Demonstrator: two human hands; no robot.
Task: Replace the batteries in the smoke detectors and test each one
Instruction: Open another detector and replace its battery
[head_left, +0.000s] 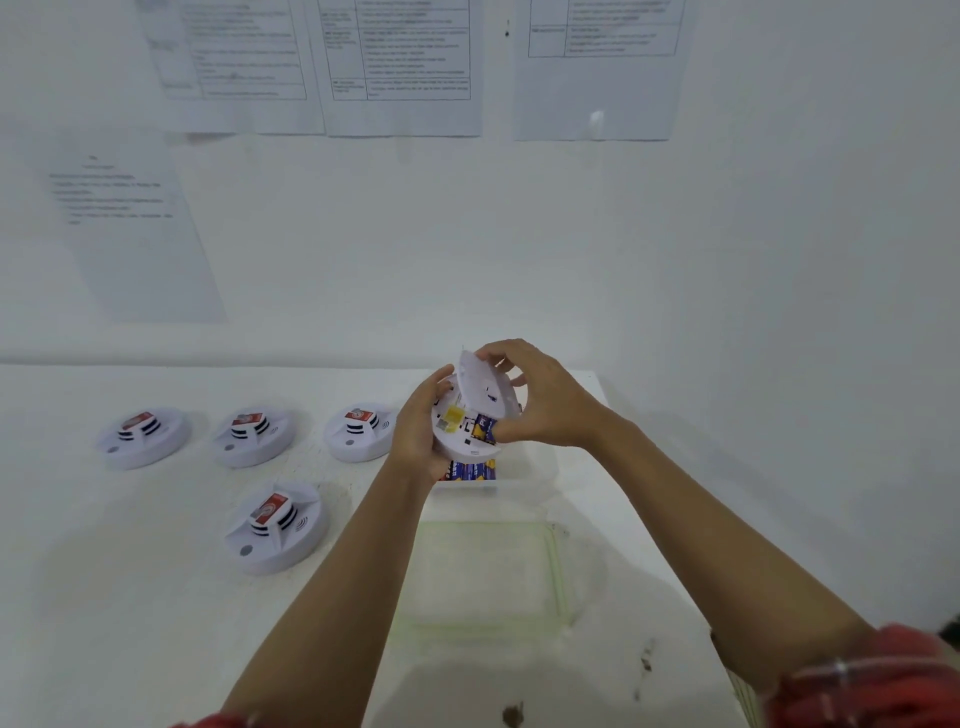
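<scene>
White plastic on a white surface (130, 623) blurs most edges for me. The round white smoke detector body (460, 441) is up above the far middle of that surface, half hidden by my hands. My left hand (415, 431) curls around its left rim. My right hand (540, 405) pinches the thin white disc-shaped back cover (488, 384), which is tilted up off the body. Inside I see a small yellow part (453, 415) and blue-purple batteries (485, 428), but I cannot count them.

Below the hands, loose blue and yellow batteries (470, 470) lie in a clear box (467, 487) whose walls barely show. Nearer sits a clear square tray (558, 566) with a greenish rim.

To the left lie four more round white smoke detectors (275, 527) with red-labelled raised centres, three in a far row and one nearer. The printed sheets (400, 67) on the wall are unreadable, and the upper ones are cut off. My red sleeves (883, 680) are cropped at the near edge.
</scene>
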